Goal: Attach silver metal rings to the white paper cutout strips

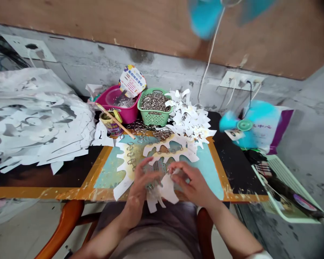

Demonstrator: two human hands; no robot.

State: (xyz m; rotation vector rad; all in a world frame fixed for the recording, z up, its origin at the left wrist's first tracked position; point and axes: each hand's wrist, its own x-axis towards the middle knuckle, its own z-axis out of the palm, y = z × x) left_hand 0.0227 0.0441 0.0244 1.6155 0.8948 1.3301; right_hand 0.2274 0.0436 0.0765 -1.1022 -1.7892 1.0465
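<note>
My left hand (142, 181) and my right hand (190, 180) meet at the near edge of the table (70, 176). Both are closed on a stack of white paper cut-outs (162, 190) with jagged edges. The left fingers wrap the stack's left side, the right fingers pinch its top. Metal rings seem to be threaded through the stack, but motion blur hides the detail. More white cut-outs with rings (129, 158) lie flat just beyond my hands.
A green basket of metal rings (154, 106), a pink tub (124, 104) and a small cup with a stick (112, 122) stand at the back. White cut-outs lie piled at left (35, 122) and behind (190, 117). A blue fan (244, 126) stands at right.
</note>
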